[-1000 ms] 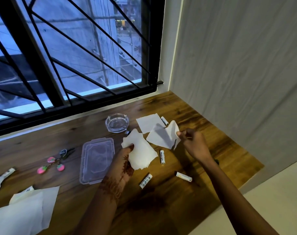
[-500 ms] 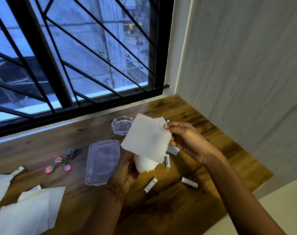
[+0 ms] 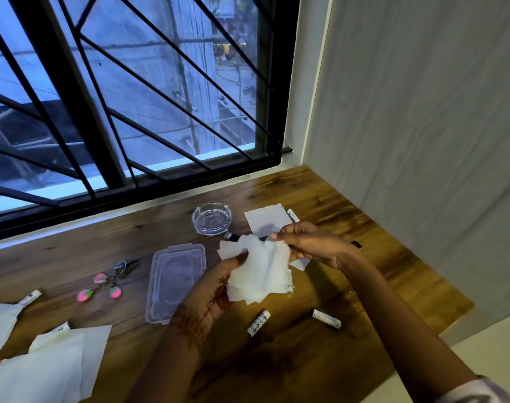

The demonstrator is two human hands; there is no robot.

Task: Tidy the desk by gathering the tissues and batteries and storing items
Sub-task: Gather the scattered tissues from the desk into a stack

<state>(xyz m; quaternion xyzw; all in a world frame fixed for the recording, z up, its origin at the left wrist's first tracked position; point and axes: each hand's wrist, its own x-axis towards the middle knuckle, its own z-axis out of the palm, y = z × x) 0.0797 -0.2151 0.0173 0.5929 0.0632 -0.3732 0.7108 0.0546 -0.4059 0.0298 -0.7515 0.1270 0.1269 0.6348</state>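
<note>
Both hands up over the brown wooden desk [image 3: 349,205], w/ a bunch of thin white tissues [image 3: 259,271] between them: left hand [image 3: 219,289] clamped on its lower-left edge, thumb on top; right hand [image 3: 312,245] pinching the top-right corner. Two white cylindrical batteries [image 3: 258,322] lie on the desk just below, apart from both grips.

Left hand [image 3: 219,289]: holds a bunch of white tissues [image 3: 259,271] above the desk [image 3: 364,228].
Right hand [image 3: 312,245]: pinches the top edge of the same tissues.
Batteries: one [image 3: 258,322] and another [image 3: 326,317] lie on the wood below.
Clear box [image 3: 175,280]: just left of the hands.
Glass ashtray [image 3: 211,218]: near the window.
</note>
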